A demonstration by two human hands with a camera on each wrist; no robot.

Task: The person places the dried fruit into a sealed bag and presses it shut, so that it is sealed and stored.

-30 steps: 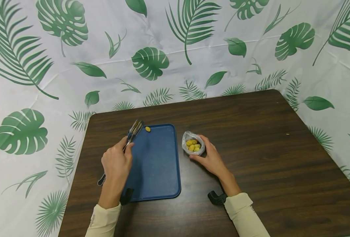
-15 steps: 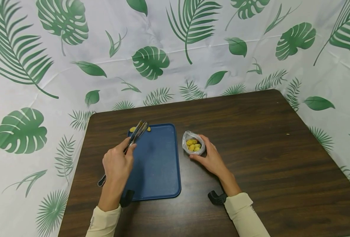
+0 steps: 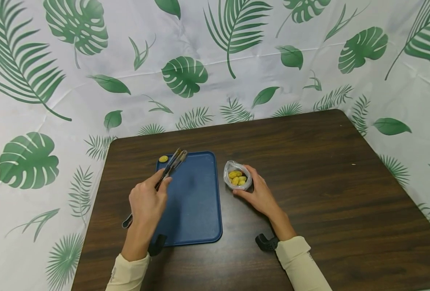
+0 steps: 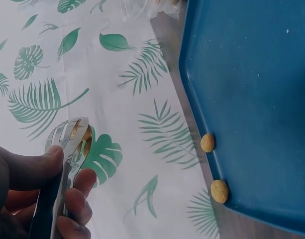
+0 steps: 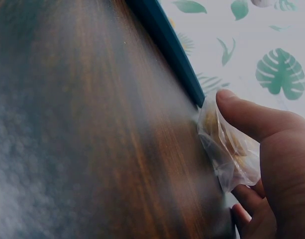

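My left hand (image 3: 147, 202) grips metal tongs (image 3: 176, 161) above the blue tray (image 3: 193, 202). Between the tongs' heads (image 4: 78, 137) a brownish-yellow piece shows in the left wrist view. Two small tan oval pieces lie at the tray's far left corner: one oval piece (image 4: 219, 191) right at the corner, another oval piece (image 4: 207, 143) beside it on the rim. From the head, only the corner oval piece (image 3: 163, 159) is visible. Right of the tray, my right hand (image 3: 258, 196) holds a clear plastic bag (image 3: 227, 169), mouth up, with several yellow pieces (image 3: 238, 178) inside.
A dark wood table (image 3: 327, 194) bears the tray and the bag. Behind and beside it hangs a white sheet (image 3: 135, 105) with green leaf prints. A tiny pale speck (image 3: 353, 164) lies on the table at the right.
My left hand and the tongs have shifted right over the tray's far edge. The corner oval piece has come into view; the other is now hidden from the head. The right hand stays put.
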